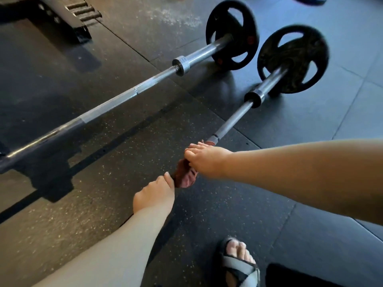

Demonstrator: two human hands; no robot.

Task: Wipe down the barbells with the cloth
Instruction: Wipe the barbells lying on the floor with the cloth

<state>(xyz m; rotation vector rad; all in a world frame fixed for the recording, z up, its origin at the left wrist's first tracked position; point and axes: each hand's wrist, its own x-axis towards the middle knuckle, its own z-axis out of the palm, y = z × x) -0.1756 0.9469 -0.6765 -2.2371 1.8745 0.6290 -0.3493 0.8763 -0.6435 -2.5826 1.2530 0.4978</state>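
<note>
Two steel barbells lie on the rubber gym floor. The near barbell [238, 114] runs from its black plate [293, 59] at the upper right down to my hands. A reddish-brown cloth [184, 175] is wrapped round its shaft. My right hand [205, 160] grips the cloth and the bar from above. Just below it, my left hand [154, 196] holds the bar and the cloth's lower edge; the shaft under both hands is hidden. The far barbell [116, 102] lies to the left, its own black plate [232, 35] at the top.
A black rack base with pegs [68, 19] stands at the top left. My sandalled foot [240, 262] is planted at the bottom right. Another plate's edge [308, 0] shows at the top right. Open rubber matting lies to the right of the near bar.
</note>
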